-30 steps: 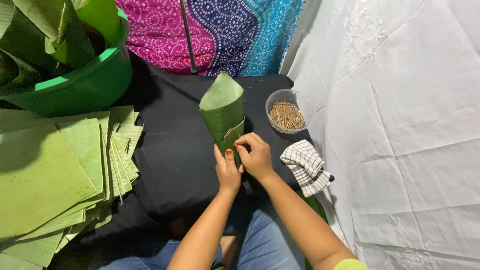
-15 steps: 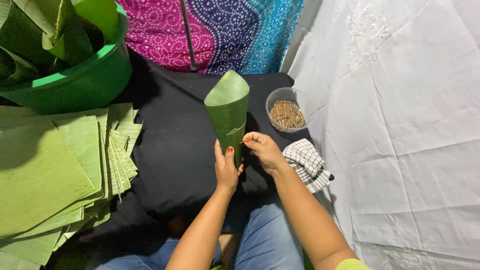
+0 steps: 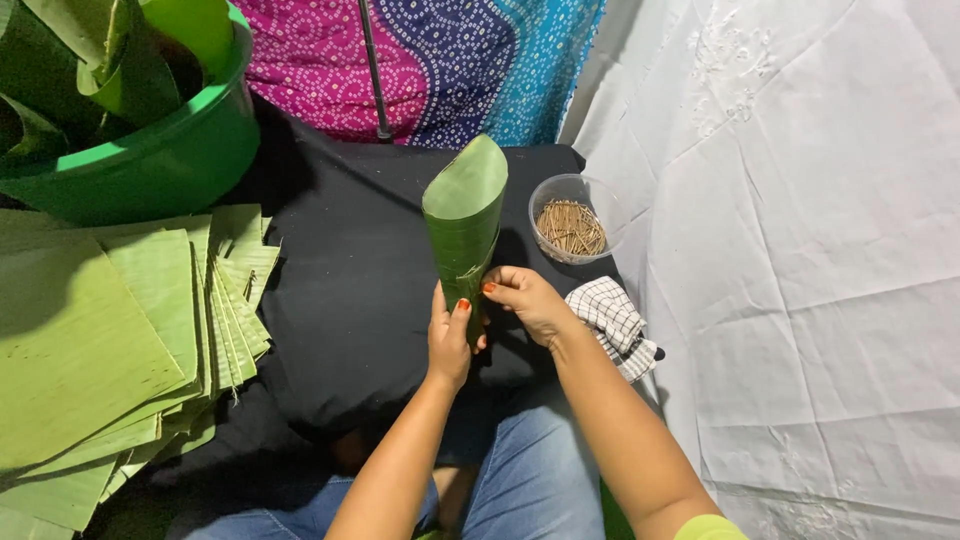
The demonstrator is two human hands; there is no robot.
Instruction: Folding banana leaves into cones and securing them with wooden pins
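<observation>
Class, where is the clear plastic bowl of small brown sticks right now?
In the head view, the clear plastic bowl of small brown sticks sits right of centre on the black cloth, beside the rolled green leaf cone and above the checked cloth.

Both forearms are bare from wrist to elbow. The left hand [image 3: 449, 340] and right hand [image 3: 527, 300] carry orange-red polish on the visible nails. A lime-green sleeve edge [image 3: 712, 527] shows at five o'clock, and blue denim jeans [image 3: 530, 480] cover the legs at six o'clock.
</observation>
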